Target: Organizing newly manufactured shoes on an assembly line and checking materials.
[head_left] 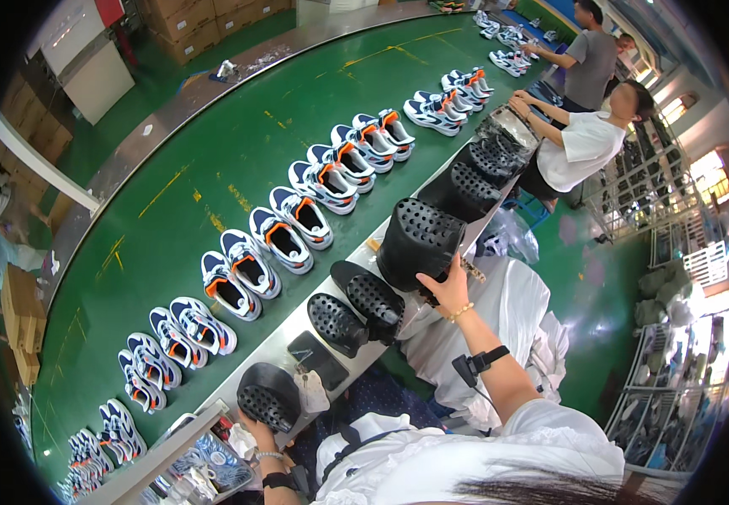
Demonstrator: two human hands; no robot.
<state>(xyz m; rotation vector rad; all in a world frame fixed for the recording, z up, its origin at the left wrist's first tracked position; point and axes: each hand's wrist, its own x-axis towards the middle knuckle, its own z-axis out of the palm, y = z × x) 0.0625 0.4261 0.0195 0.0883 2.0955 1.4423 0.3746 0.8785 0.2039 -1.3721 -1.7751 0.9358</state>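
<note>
My left hand (pixel 257 431) grips the near end of a black clog-like piece with round holes in its top (pixel 265 394), low on the narrow pale bench. Farther along, my right hand (pixel 448 290) has its thumb and fingers round the lower edge of a larger black perforated clog (pixel 410 236); the fingertips are partly hidden behind it. Between my hands lie two more black perforated clogs (pixel 337 324), (pixel 373 295) and a dark flat pad (pixel 318 360). A whitish tag-like piece (pixel 314 391) lies beside the left clog.
White, navy and orange sneakers (pixel 280 240) stand in a long row on the green conveyor belt (pixel 188 219). More black clogs (pixel 465 189) fill the bench toward a co-worker in white (pixel 583 151). A bin of small packets (pixel 217 463) sits at lower left; white sheeting (pixel 482 328) hangs at right.
</note>
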